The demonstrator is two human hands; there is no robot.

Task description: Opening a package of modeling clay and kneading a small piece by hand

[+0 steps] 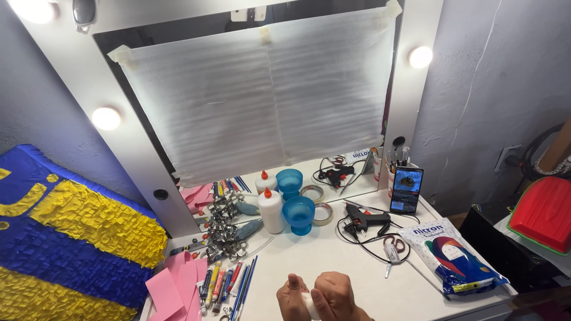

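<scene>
While both hands meet at the bottom centre of the frame, the left hand (pixel 292 299) and right hand (pixel 334 297) close together around a small white piece (pixel 309 304), held low over the white table (pixel 333 261); glue bottle (pixel 272 209) stands within reach above

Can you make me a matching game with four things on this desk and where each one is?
Things:
1. glue bottle
2. phone
3. glue gun
4. pink paper

Places:
A. leaning upright near the mirror's right edge
B. lying at the desk's front left, beside the pens
C. standing just left of the blue cup
D. lying in the middle of the desk with its black cord, right of the blue cup

Pairs: 1-C, 2-A, 3-D, 4-B
</scene>
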